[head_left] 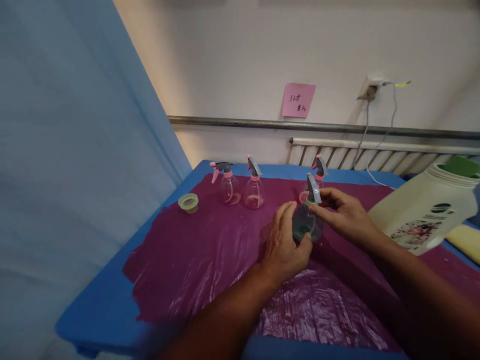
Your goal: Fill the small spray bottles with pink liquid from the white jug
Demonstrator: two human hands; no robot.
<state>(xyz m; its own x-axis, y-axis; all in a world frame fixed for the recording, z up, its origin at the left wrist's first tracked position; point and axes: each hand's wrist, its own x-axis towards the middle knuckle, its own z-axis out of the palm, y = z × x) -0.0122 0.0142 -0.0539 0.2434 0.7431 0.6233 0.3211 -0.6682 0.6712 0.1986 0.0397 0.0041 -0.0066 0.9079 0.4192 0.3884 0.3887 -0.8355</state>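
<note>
My left hand [287,240] is wrapped round the clear, round body of a spray bottle [304,222] that has a grey trigger head and a greenish tint low inside. At its neck, just under the trigger head, the fingers of my right hand [343,212] are closed on the collar. The bottle stands upright at the right of the purple sheet. Right behind it is another spray bottle [319,170] with a pink and grey head, partly hidden. Two more clear ones, a spray bottle [254,192] and a spray bottle [229,190] with its nozzle facing left, stand farther left.
A pale green small cup [188,202] sits at the left. To the right, a large white jug [423,210] with a green top leans beside my right forearm. Purple plastic sheeting [195,265] covers the blue table [97,300]. A blue curtain [75,150] hangs at left.
</note>
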